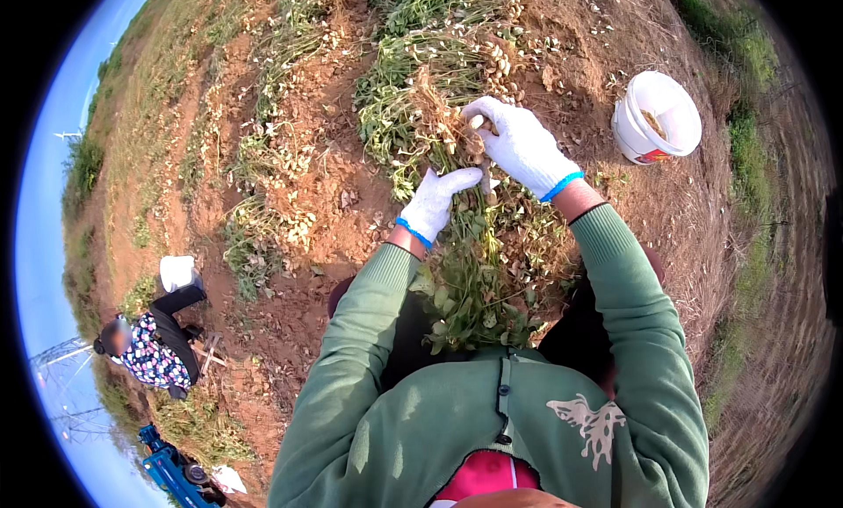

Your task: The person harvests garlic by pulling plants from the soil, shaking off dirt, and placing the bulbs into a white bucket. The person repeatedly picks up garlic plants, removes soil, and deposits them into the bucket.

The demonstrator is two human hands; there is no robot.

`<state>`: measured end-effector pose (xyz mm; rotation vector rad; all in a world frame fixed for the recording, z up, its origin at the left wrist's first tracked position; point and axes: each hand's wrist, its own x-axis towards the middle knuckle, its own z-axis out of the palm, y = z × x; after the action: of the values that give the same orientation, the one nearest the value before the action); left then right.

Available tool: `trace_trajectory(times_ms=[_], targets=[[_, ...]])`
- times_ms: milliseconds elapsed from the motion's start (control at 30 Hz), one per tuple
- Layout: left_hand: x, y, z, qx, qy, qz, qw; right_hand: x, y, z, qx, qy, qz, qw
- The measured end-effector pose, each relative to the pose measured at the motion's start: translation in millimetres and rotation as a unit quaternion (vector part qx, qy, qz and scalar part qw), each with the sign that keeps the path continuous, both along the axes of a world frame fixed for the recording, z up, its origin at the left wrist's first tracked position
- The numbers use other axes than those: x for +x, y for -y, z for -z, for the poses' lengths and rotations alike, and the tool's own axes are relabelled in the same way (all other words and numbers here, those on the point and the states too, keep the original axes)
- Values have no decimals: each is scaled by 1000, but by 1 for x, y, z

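My left hand (pixel 438 202), in a white knit glove with a blue cuff, is closed around the stems of an uprooted peanut plant (pixel 484 271), whose leaves hang toward my lap. Its roots and pods point away from me. My right hand (pixel 520 136), gloved the same way, has its fingers curled on peanut pods (pixel 479 123) at the root end. Just beyond both hands lies a heap of pulled peanut plants (pixel 395 106) with pale pods (pixel 497 63) at its right side.
To the right stands a white plastic bucket (pixel 625 136) with some pods inside. Rows of pulled plants (pixel 270 159) lie on reddish soil at left. Farther left, a person (pixel 155 350) sits on a low stool (pixel 211 353) near another white bucket (pixel 176 271) and a blue vehicle (pixel 174 472).
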<state>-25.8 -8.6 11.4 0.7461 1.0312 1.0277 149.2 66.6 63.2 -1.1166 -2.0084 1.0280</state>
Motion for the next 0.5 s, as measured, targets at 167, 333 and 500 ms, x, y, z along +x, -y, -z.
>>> trace_trajectory(times_ms=[167,333,500], targets=[[6,-5,7,5,-53,-28,998,0,-6,21,141,156,50,976],[11,0,-2,-31,-42,4,999,46,-50,47,165,278,219,920],[-13,-3,3,-12,-2,5,1000,53,-40,2,-317,-229,150,908]])
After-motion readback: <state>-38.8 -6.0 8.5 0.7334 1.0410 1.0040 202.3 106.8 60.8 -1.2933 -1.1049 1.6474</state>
